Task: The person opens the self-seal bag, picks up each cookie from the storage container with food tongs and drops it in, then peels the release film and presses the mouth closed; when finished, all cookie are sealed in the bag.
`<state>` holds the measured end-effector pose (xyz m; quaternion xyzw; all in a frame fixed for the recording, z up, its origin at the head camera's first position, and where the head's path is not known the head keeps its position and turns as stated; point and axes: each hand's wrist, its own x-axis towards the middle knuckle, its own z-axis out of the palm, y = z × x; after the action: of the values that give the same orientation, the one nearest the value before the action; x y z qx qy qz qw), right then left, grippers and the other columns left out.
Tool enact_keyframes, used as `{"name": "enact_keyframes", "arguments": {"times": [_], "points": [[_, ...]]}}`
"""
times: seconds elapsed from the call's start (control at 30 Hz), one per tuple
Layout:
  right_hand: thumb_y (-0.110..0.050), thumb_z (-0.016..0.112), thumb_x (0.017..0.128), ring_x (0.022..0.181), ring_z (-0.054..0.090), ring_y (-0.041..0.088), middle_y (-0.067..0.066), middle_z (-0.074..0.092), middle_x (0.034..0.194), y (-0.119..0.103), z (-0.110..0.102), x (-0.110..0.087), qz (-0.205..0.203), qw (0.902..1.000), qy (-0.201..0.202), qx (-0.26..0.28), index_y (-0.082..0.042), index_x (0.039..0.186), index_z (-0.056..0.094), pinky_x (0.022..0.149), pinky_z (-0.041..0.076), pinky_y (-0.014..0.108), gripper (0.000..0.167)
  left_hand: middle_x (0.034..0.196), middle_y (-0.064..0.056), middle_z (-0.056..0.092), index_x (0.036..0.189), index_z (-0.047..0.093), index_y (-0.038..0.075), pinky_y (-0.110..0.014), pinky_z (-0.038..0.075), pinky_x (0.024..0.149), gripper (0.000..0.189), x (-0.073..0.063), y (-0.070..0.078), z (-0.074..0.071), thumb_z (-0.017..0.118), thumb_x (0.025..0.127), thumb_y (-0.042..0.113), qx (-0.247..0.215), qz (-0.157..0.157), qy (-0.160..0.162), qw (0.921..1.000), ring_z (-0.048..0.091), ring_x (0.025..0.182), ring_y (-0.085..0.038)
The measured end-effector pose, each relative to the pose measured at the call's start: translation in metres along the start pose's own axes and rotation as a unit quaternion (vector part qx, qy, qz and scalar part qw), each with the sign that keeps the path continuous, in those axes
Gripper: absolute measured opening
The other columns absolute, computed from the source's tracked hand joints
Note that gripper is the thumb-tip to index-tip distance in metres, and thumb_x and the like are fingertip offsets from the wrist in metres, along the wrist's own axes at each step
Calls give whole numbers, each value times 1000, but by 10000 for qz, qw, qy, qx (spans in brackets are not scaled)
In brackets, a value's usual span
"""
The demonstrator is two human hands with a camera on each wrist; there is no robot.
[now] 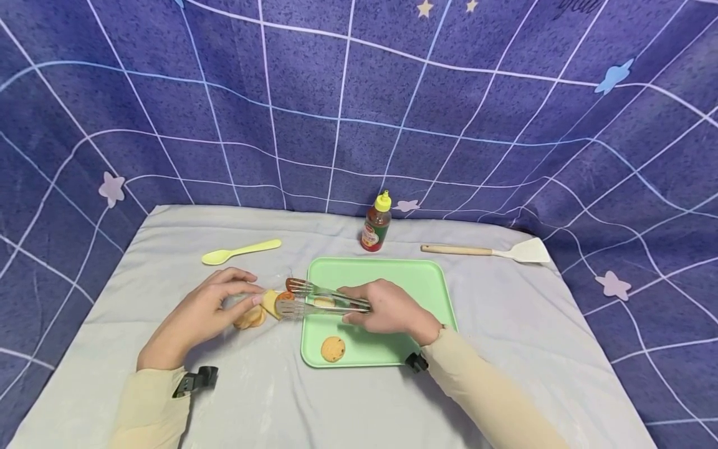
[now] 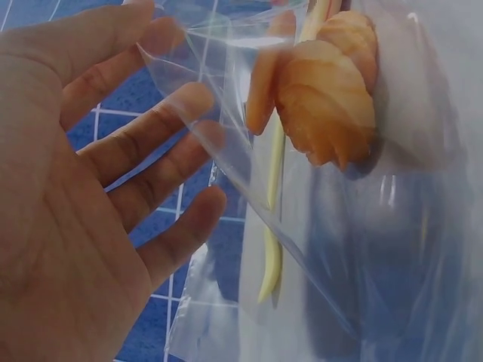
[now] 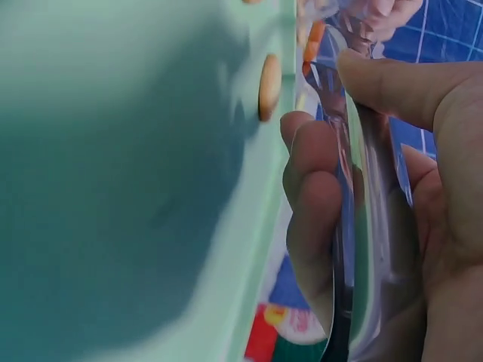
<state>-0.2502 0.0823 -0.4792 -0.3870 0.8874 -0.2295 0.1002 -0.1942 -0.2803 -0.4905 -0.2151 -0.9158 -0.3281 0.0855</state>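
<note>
My left hand (image 1: 215, 312) pinches the edge of a clear plastic bag (image 2: 392, 226) between thumb and forefinger, the other fingers spread behind the film. Inside lie golden, scalloped food pieces (image 2: 324, 105); in the head view a yellow piece (image 1: 270, 303) and a red-orange round slice (image 1: 285, 298) show near the fingertips. My right hand (image 1: 387, 305) grips metal tongs (image 3: 389, 249) with slotted heads. Their arms stand apart, and the heads reach left past the tray's edge to the red-orange slice. Whether the slice is clamped cannot be told.
Under the right hand is a green tray (image 1: 387, 268) with a cookie (image 1: 333, 349) at its front left and another round piece (image 1: 324, 302) partly behind the tongs. Farther back are a yellow spoon (image 1: 241, 251), a sauce bottle (image 1: 376, 224) and a white spatula (image 1: 527, 251).
</note>
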Motion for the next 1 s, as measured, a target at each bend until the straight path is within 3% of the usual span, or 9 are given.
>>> {"name": "enact_keyframes", "arguments": {"times": [0.03,0.13,0.27,0.47,0.6,0.87,1.0], "points": [[-37,77,92,58,50,2,-1,75,105,-1,2,3,-14,9999,-57,114,-13,139,63,58,47,25,55,126,-3,61,110,79,19,-54,44,96,17,0,0,0,71,99,27,10,-37,-14,10000,53,120,-29],[-36,78,91,57,50,3,-3,74,111,-5,6,11,-15,9993,-190,311,-12,139,63,55,45,24,56,126,-3,61,111,79,18,-55,45,96,18,1,1,0,71,98,28,17,-101,-31,9999,53,120,-29],[-35,79,90,61,52,4,-10,72,98,-10,8,19,-107,9986,-234,464,-16,136,67,56,44,24,52,125,-4,62,110,79,16,-55,45,96,18,2,2,0,72,97,26,-9,-46,48,10000,54,120,-30],[-34,80,89,68,56,5,-18,70,98,-12,11,27,-122,9960,-405,790,-19,132,70,60,46,24,46,124,-3,63,110,79,17,-52,44,96,16,1,2,-1,74,96,24,-23,54,120,9999,54,119,-29],[-35,80,89,70,57,6,-16,71,101,-13,12,27,-55,9961,-453,760,-20,132,70,63,47,25,47,124,-3,62,110,79,18,-51,44,97,15,-1,0,-1,74,96,24,-12,55,101,9999,54,120,-28],[-40,79,89,84,64,5,-6,71,120,-1,0,1,251,9985,-185,460,-18,136,67,77,52,27,53,124,-3,62,111,79,20,-53,44,98,15,0,1,0,73,97,23,-48,86,79,9999,54,119,-28],[-40,78,90,74,59,2,-2,73,116,6,-9,-19,423,9987,29,275,-15,138,65,69,51,27,56,123,-3,63,111,79,21,-53,43,98,16,1,2,0,74,96,22,-49,131,104,9998,55,119,-27]]}}
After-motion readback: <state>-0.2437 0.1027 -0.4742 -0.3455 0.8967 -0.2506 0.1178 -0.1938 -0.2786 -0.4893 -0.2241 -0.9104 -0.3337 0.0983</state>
